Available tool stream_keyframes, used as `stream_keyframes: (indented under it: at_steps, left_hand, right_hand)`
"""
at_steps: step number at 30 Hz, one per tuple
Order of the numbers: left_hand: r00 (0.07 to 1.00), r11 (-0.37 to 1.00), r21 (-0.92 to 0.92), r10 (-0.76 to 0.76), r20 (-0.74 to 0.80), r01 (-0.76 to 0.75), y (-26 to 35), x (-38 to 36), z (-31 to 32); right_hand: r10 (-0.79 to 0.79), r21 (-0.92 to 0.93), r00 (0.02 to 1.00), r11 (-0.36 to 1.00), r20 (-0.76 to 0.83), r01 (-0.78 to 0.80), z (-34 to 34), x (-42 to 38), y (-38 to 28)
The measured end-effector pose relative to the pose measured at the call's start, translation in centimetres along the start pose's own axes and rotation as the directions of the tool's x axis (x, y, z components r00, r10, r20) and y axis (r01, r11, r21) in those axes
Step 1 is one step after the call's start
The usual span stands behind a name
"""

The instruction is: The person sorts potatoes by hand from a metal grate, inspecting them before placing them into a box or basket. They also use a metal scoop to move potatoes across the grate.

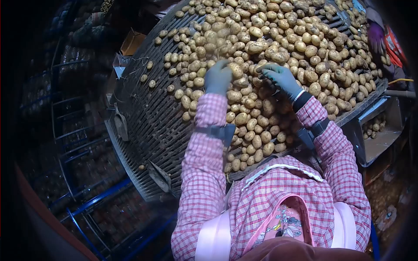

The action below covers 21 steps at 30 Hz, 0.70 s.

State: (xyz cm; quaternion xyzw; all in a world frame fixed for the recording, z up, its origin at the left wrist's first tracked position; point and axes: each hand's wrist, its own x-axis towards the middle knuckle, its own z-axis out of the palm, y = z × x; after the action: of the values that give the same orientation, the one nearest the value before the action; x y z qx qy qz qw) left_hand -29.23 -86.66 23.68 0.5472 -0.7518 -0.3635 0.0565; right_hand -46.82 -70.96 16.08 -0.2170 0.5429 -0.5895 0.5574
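Note:
A thick layer of potatoes covers much of a dark slatted sorting table. My left hand, in a grey-blue glove, is over the heap and smeared by motion. A larger potato lies right at its fingers, whose grip is hard to make out. To the right, my right hand, gloved the same way, reaches leftward over the potatoes with its fingers extended and thumb side apart. Between both hands and my body, more potatoes lie in a band down to the table's near edge.
Two scoop-like metal pieces sit along the table's left edge. A crate with potatoes stands at right. Another person's purple-gloved hand is at the upper right. Blue metal railings run at left.

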Motion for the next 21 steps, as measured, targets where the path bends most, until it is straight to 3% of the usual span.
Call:
stream_keyframes:
  at_steps: [2,4,7,8,9,10,11,13,14,16,18,21]
  left_hand:
    - [0.998,0.947,0.316,0.06,-0.022,-0.05,0.6,1.5,2.7]
    - [0.998,0.83,0.555,0.055,0.016,-0.054,0.2,2.2,4.4]
    - [0.977,0.996,0.091,0.003,0.213,-0.023,-1.0,2.7,1.8]
    - [0.952,0.909,-0.366,-0.091,0.293,0.199,-0.1,1.2,0.4]
    - [0.921,0.705,-0.642,-0.039,0.387,0.3,-1.1,1.6,-0.6]
    - [0.92,0.656,-0.697,0.012,0.392,0.289,-0.9,0.1,-1.1]
    - [0.917,0.598,-0.75,0.06,0.394,0.283,-0.7,-1.6,-1.4]
    - [0.906,0.728,-0.679,0.218,0.362,0.095,-1.7,-3.6,-1.0]
    - [0.902,0.761,-0.648,0.262,0.345,0.027,-0.9,-5.4,-0.9]
    - [0.891,0.782,-0.616,0.341,0.3,-0.092,-4.0,-4.5,0.7]
    - [0.892,0.649,-0.714,0.121,0.436,0.261,-2.4,-6.8,0.8]
    - [0.927,0.586,-0.788,0.156,0.342,0.192,-7.2,-4.1,4.8]
  right_hand:
    - [0.013,0.04,0.999,0.999,-0.037,-0.012,0.2,-0.8,0.7]
    - [-0.017,-0.054,0.999,0.998,-0.04,0.015,-0.2,-2.2,0.5]
    - [-0.028,-0.054,0.998,0.998,-0.05,0.026,-0.8,-3.7,0.9]
    - [-0.008,-0.023,0.999,1.0,-0.051,0.006,-1.0,-4.4,0.6]
    - [0.018,0.013,0.998,1.0,-0.058,-0.017,-1.1,-5.1,0.4]
    - [0.034,0.245,0.997,0.968,0.062,-0.049,-1.0,-5.7,0.3]
    - [0.041,0.22,0.999,0.974,0.034,-0.048,-0.5,-6.2,-0.1]
    - [0.066,0.165,0.998,0.984,-0.006,-0.064,1.0,-7.4,-0.5]
    - [0.075,0.175,0.993,0.98,0.093,-0.091,1.1,-7.2,-0.2]
    - [0.004,0.116,0.999,0.993,0.038,-0.009,1.5,-7.0,0.6]
    - [-0.097,0.119,0.995,0.988,-0.009,0.098,1.6,-5.8,2.7]
    - [0.046,0.07,0.999,0.997,-0.03,-0.044,2.0,-6.1,1.9]
